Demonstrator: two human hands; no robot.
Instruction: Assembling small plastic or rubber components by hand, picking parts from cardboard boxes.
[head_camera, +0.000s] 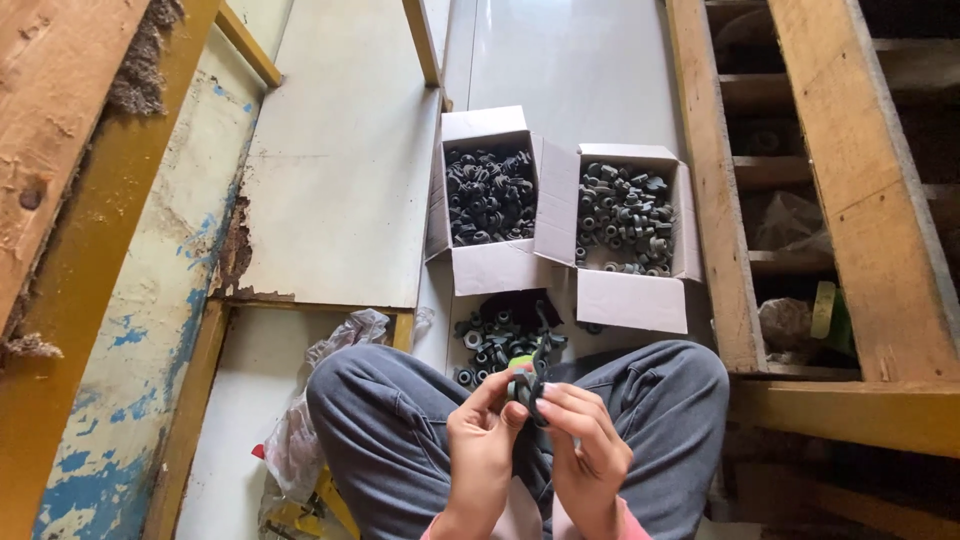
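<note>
A small dark ring-shaped part (527, 392), with a bit of green showing at its top edge, sits between both hands just above the person's lap. The left hand (483, 437) pinches it from the left, thumb and forefinger closed on its rim. The right hand (588, 447) grips it from the right, its fingers (562, 398) curled over the part and closed on it too. Whether it is one piece or two pressed together cannot be told at this size.

The person sits cross-legged in grey trousers (390, 425) on a pale floor (570, 70), pink cuffs showing at the wrists. Just beyond the knees lies a loose heap of similar dark parts (497, 335) on the floor. Past the heap stand two open white cardboard boxes side by side, their flaps touching: the left box (484, 266) holds darker black parts, the right box (630, 300) holds greyer ones.

To the left of the person's knee lies a crumpled clear plastic bag (335, 345), near a white board (345, 160) with chipped edges. A wooden pallet frame (820, 190) runs along the right, and a worn beam with flaking blue paint (130, 330) along the left.
</note>
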